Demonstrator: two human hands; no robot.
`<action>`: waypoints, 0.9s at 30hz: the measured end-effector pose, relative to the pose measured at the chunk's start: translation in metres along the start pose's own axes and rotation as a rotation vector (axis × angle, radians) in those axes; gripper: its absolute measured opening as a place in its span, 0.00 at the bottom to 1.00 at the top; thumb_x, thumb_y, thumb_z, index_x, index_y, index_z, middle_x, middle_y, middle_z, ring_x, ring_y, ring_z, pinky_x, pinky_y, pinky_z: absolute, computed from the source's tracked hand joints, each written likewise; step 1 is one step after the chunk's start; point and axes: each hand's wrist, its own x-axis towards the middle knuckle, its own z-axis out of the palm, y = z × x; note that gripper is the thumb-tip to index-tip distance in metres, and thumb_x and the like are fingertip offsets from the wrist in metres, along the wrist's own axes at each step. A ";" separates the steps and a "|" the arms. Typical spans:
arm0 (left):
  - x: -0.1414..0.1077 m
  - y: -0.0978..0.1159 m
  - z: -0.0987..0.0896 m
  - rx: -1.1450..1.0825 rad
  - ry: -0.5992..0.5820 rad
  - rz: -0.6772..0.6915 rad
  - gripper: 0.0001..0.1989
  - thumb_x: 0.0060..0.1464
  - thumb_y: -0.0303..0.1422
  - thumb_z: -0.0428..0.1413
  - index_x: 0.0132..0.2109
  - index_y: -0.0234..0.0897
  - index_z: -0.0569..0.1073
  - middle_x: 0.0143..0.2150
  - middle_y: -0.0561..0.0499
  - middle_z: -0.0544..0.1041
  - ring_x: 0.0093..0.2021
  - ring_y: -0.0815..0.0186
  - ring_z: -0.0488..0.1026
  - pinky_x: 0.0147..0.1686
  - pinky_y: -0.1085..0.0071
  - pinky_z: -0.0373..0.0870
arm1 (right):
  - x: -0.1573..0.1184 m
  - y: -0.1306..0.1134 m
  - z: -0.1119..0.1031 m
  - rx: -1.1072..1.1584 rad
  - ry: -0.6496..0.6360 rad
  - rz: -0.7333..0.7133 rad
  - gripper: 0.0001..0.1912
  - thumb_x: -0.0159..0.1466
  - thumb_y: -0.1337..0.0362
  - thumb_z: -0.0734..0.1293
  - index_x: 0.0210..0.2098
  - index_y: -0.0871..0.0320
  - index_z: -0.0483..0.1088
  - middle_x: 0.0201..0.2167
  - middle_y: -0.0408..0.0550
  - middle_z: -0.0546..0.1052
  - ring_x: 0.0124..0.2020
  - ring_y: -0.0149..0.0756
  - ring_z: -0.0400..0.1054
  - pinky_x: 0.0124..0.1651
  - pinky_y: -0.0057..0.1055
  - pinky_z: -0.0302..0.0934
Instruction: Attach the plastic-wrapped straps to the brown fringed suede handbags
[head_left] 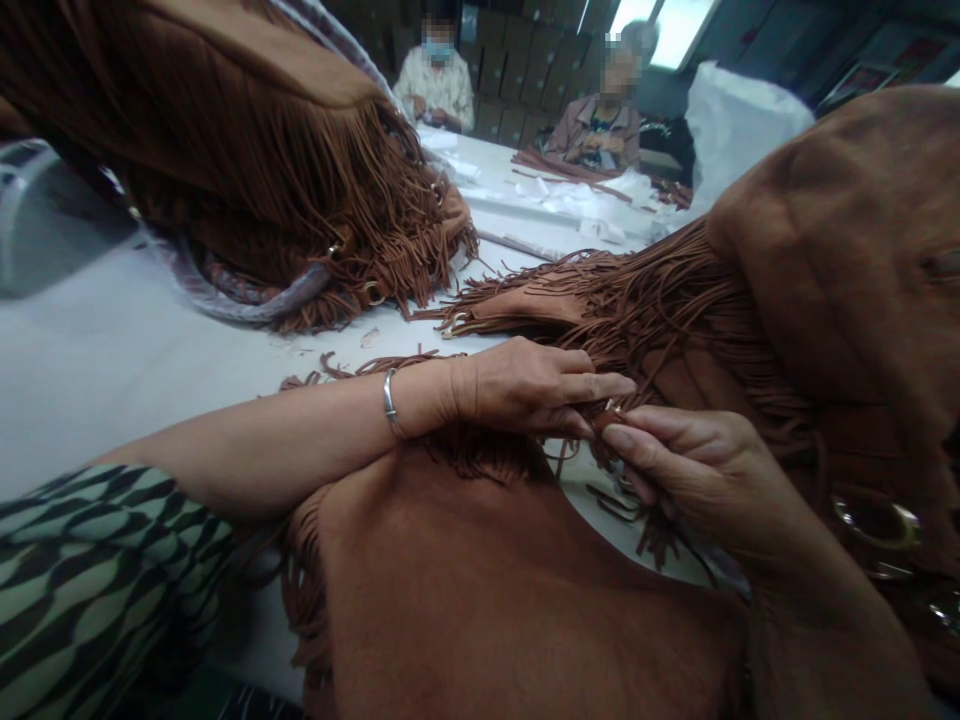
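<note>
Over a brown suede fringed bag point(450, 570), my two hands meet at a small brown leather tab point(607, 420) with a bit of gold-coloured metal. My right hand point(694, 460) pinches the tab between thumb and fingers. From the other side, my left hand point(525, 385) reaches across with its index finger stretched along the metal and its lower fingers closed at the tab's edge. Its grip is partly hidden. The bag lies near me, fringe along its left edge and strands beneath my left wrist.
More fringed brown bags point(847, 240) are heaped at the right, with a gold ring point(877, 525). Another fringed bag point(300, 150) with a plastic-wrapped handle point(255, 300) stands left on the white table point(90, 360). Two people point(435, 85) sit across; a white plastic bag point(739, 125) stands behind.
</note>
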 end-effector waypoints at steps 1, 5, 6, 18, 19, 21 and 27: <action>0.000 0.000 -0.001 -0.008 -0.010 0.014 0.29 0.64 0.47 0.41 0.62 0.30 0.60 0.46 0.41 0.71 0.43 0.64 0.71 0.40 0.72 0.70 | 0.000 0.001 0.000 0.009 -0.026 -0.001 0.24 0.62 0.50 0.64 0.17 0.61 0.64 0.12 0.42 0.62 0.14 0.24 0.51 0.16 0.23 0.45; 0.003 0.002 -0.006 -0.015 0.001 0.057 0.28 0.63 0.46 0.45 0.61 0.28 0.60 0.46 0.41 0.70 0.42 0.63 0.71 0.39 0.71 0.69 | 0.000 0.008 -0.005 0.122 -0.062 0.014 0.25 0.62 0.50 0.64 0.17 0.61 0.63 0.13 0.41 0.60 0.15 0.23 0.51 0.17 0.23 0.43; 0.004 0.004 -0.008 -0.015 0.004 0.059 0.27 0.63 0.45 0.45 0.60 0.28 0.61 0.46 0.41 0.70 0.42 0.62 0.71 0.38 0.70 0.69 | -0.001 0.011 -0.006 0.182 -0.071 0.037 0.24 0.62 0.49 0.64 0.18 0.61 0.63 0.13 0.40 0.59 0.15 0.23 0.49 0.17 0.23 0.42; 0.016 0.021 -0.016 0.087 -0.170 0.007 0.20 0.63 0.43 0.47 0.46 0.28 0.70 0.41 0.42 0.70 0.31 0.63 0.71 0.26 0.68 0.67 | 0.018 0.036 -0.011 0.630 -0.192 0.148 0.21 0.60 0.53 0.67 0.19 0.62 0.63 0.13 0.36 0.51 0.14 0.19 0.38 0.16 0.22 0.31; 0.016 0.022 -0.014 0.131 -0.153 -0.012 0.21 0.62 0.44 0.47 0.46 0.28 0.70 0.40 0.43 0.70 0.31 0.63 0.70 0.24 0.68 0.66 | 0.018 0.035 -0.011 0.632 -0.179 0.167 0.21 0.60 0.53 0.67 0.19 0.62 0.63 0.13 0.36 0.51 0.14 0.19 0.38 0.17 0.23 0.31; 0.015 0.023 -0.011 0.175 -0.111 -0.030 0.22 0.63 0.46 0.46 0.45 0.29 0.70 0.39 0.43 0.70 0.30 0.63 0.71 0.22 0.69 0.63 | 0.016 0.032 -0.013 0.602 -0.134 0.201 0.20 0.59 0.54 0.68 0.20 0.62 0.64 0.14 0.38 0.54 0.15 0.20 0.40 0.18 0.23 0.31; 0.013 0.025 -0.009 0.146 -0.070 -0.020 0.23 0.64 0.47 0.42 0.47 0.30 0.69 0.40 0.45 0.71 0.30 0.65 0.71 0.19 0.70 0.61 | 0.005 0.026 -0.020 0.391 -0.097 0.232 0.22 0.56 0.49 0.70 0.22 0.63 0.68 0.13 0.39 0.55 0.16 0.20 0.43 0.18 0.23 0.31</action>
